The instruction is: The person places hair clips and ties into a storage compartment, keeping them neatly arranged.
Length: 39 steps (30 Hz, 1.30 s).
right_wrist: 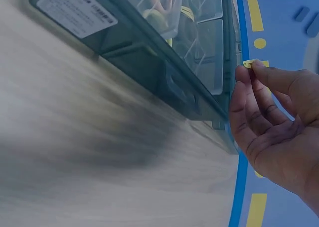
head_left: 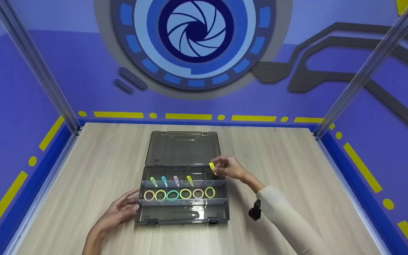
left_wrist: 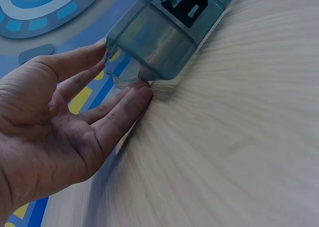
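Observation:
A grey see-through plastic case point(head_left: 184, 221) stands with its lid laid back on the table. Its back compartment holds several snap hair clips: a green clip point(head_left: 153, 181), a blue clip point(head_left: 164, 181), a pink clip point(head_left: 176, 181) and a yellow clip point(head_left: 190, 181). Several hair ties lie in a row in the middle compartment, among them a teal hair tie point(head_left: 172, 196). Over the case's back right corner, my right hand point(head_left: 229, 167) pinches another yellow hair clip point(right_wrist: 250, 63) between thumb and fingertips. My left hand point(left_wrist: 75, 117) rests its extended fingers against the case's left side.
The open lid point(head_left: 184, 148) leans away toward the back of the wooden table point(head_left: 278, 156). Blue printed walls point(head_left: 197, 102) close in the back and both sides, with metal posts point(head_left: 360, 67) at the corners. The front compartment lies nearest me. A dark object hangs at my right sleeve point(head_left: 282, 209).

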### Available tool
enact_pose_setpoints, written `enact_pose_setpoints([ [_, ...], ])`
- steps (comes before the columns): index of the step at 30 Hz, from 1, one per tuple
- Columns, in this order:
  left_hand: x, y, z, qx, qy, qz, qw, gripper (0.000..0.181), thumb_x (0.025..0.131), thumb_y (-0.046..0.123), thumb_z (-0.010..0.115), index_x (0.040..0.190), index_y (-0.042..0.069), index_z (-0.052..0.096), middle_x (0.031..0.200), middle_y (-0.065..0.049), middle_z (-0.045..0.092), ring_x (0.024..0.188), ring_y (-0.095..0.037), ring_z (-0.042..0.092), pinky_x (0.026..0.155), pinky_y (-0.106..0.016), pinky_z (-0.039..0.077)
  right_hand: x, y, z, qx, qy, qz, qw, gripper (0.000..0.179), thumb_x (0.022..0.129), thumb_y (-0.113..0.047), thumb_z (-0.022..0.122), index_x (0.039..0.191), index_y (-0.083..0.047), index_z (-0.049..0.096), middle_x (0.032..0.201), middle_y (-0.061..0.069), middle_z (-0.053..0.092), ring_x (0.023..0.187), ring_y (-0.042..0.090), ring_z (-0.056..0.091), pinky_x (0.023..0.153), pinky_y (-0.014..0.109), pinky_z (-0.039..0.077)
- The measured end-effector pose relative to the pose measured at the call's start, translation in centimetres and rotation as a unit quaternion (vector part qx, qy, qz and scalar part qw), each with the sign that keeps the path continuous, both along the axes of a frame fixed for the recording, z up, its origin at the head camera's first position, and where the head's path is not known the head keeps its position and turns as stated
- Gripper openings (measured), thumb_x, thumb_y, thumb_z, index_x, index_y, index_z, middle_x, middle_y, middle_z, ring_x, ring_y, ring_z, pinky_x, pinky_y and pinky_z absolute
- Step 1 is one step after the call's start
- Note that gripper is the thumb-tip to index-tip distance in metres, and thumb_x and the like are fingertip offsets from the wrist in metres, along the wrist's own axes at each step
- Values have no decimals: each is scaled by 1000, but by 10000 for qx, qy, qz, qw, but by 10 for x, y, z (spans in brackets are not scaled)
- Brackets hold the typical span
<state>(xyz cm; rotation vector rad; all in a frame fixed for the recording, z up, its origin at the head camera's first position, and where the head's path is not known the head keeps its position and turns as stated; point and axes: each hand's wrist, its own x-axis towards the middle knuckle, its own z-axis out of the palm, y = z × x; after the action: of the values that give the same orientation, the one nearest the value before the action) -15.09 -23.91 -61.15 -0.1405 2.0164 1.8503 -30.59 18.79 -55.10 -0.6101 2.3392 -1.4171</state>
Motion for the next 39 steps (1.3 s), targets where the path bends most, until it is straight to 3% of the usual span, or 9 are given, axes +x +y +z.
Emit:
enact_pose_setpoints([
  [4,-1,0,1,21,44,-7,10000,72,102,25,65,162,12,28,146,-24,48,121,-19,59,106,-45,54,-1,-7,-2,-47,-26,57,10000,32,96,3,65,126,11,63,100,32,70,82,22,70,65,33,59],
  [8,0,-1,2,95,67,-18,9999,72,102,23,64,162,10,27,144,-24,49,118,-18,60,102,-43,56,-2,-12,-6,-200,-46,173,9996,30,94,4,66,123,9,64,94,22,73,78,17,71,65,33,61],
  [11,0,-1,1,105,61,9,9999,72,102,22,65,161,9,27,143,-24,50,117,-17,60,100,-42,57,-1,-17,-9,-358,120,404,9985,29,92,5,65,121,11,65,88,15,74,74,13,70,62,28,60],
  [13,0,-1,1,80,50,32,9999,73,101,23,65,161,10,27,143,-23,50,117,-16,60,100,-40,57,-1,-21,-12,-384,264,535,9975,29,92,8,64,120,13,64,87,19,74,73,12,70,60,23,58],
  [18,-1,0,0,39,110,38,9999,73,101,24,66,161,9,29,144,-24,50,118,-17,60,101,-41,56,-2,-34,-19,-184,524,571,9968,28,88,16,61,116,20,62,89,36,70,74,31,71,58,15,50],
  [21,0,0,-1,56,95,25,9999,73,100,25,67,161,9,28,144,-23,50,118,-17,60,101,-40,56,-2,-40,-22,-13,703,490,9963,25,85,17,66,110,20,64,86,37,70,77,45,71,60,13,48],
  [26,2,0,-2,128,35,25,9999,73,101,26,66,161,11,28,144,-20,50,119,-16,60,102,-40,56,1,-47,-25,475,1121,245,9923,24,78,14,73,102,14,71,82,29,74,75,39,74,62,11,47],
  [31,4,0,-3,171,8,40,9998,72,101,25,66,161,10,29,143,-20,51,120,-17,60,103,-41,55,4,-52,-23,1136,1340,64,9844,23,74,11,75,97,9,76,81,21,77,70,29,74,61,19,52],
  [39,1,-1,-3,180,-10,122,9998,73,100,25,67,161,11,29,146,-23,49,123,-20,60,104,-41,55,3,-61,-22,2043,1320,-353,9693,25,70,9,75,93,0,81,86,14,79,79,30,74,74,42,61],
])
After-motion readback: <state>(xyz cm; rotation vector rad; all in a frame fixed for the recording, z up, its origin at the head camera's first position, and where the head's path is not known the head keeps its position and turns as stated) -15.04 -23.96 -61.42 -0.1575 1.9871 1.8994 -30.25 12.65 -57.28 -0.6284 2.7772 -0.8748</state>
